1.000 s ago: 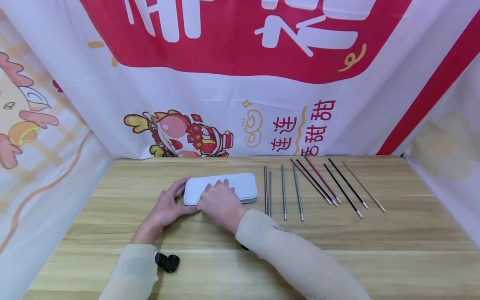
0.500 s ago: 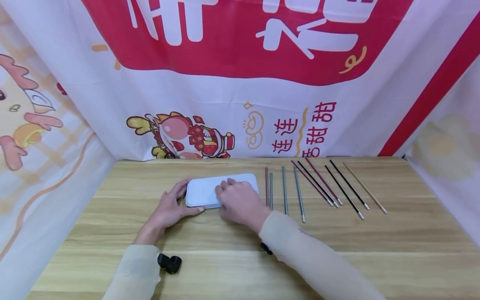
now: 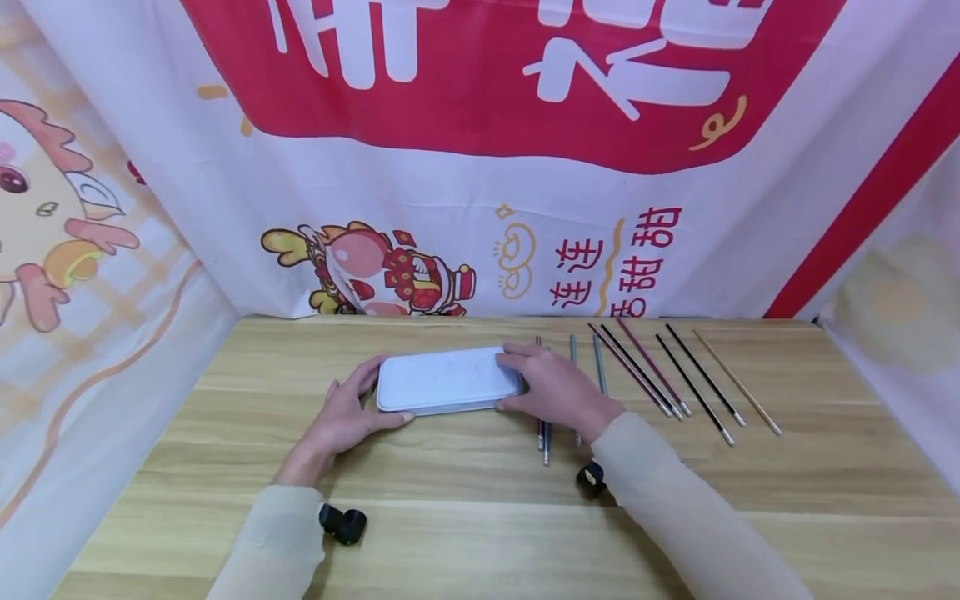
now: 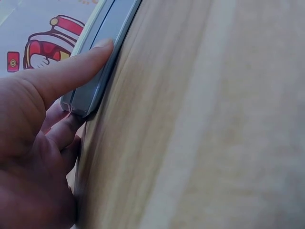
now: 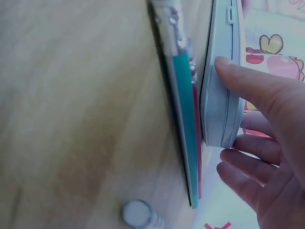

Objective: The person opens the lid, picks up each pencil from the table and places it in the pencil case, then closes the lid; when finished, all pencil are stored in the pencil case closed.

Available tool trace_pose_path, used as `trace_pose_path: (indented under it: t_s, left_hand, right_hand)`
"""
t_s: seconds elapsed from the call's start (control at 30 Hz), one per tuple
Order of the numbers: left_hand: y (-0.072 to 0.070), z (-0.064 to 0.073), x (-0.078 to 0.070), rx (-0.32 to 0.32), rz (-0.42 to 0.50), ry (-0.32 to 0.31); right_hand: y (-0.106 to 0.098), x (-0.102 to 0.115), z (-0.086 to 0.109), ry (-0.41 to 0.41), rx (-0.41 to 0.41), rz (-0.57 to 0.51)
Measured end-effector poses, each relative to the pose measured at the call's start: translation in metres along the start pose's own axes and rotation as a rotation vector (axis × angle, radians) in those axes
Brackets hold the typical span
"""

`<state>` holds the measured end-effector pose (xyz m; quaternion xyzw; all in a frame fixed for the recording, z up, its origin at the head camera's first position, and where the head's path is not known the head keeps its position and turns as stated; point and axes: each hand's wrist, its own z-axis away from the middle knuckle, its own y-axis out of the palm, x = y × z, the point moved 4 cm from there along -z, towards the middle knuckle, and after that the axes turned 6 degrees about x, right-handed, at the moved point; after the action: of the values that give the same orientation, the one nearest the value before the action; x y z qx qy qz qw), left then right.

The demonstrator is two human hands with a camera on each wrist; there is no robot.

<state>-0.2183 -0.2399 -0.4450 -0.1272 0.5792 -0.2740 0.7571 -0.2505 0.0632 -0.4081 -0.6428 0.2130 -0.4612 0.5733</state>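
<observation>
A pale, closed pencil case (image 3: 442,379) with rounded corners lies flat on the wooden table. My left hand (image 3: 348,417) grips its left end, the thumb (image 4: 93,59) along the front side and the fingers behind. At the right end my right hand (image 3: 558,387) holds the case between thumb (image 5: 238,74) and fingers. A seam between lid and base shows in both wrist views, with a small catch (image 5: 230,15) on the front. Beneath and beside the right hand lie pencils with eraser ends, among them a teal pencil (image 5: 185,105) and a red pencil (image 5: 196,124).
Farther right, several more pencils lie loosely spread, including a black pencil (image 3: 696,389), a dark red pencil (image 3: 654,365) and a natural wood pencil (image 3: 737,382). A printed cloth (image 3: 450,192) hangs along the table's back edge. Small black cameras (image 3: 342,525) sit at both wrists.
My right hand has slid rightward from the front and top of the pencil case to its right end and now covers parts of the nearest pencils. The left hand keeps its hold.
</observation>
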Motion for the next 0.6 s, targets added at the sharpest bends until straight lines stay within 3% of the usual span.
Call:
trace_pose_path:
  t_s: [0.43, 0.6]
  left_hand:
    - [0.0016, 0.0010, 0.0005, -0.020, -0.022, -0.006]
    - [0.0010, 0.0009, 0.0005, -0.037, -0.028, 0.015]
  right_hand:
    - [-0.0046, -0.0055, -0.0018, -0.018, 0.017, -0.107]
    - [-0.0103, -0.0099, -0.0022, -0.038, -0.008, -0.217]
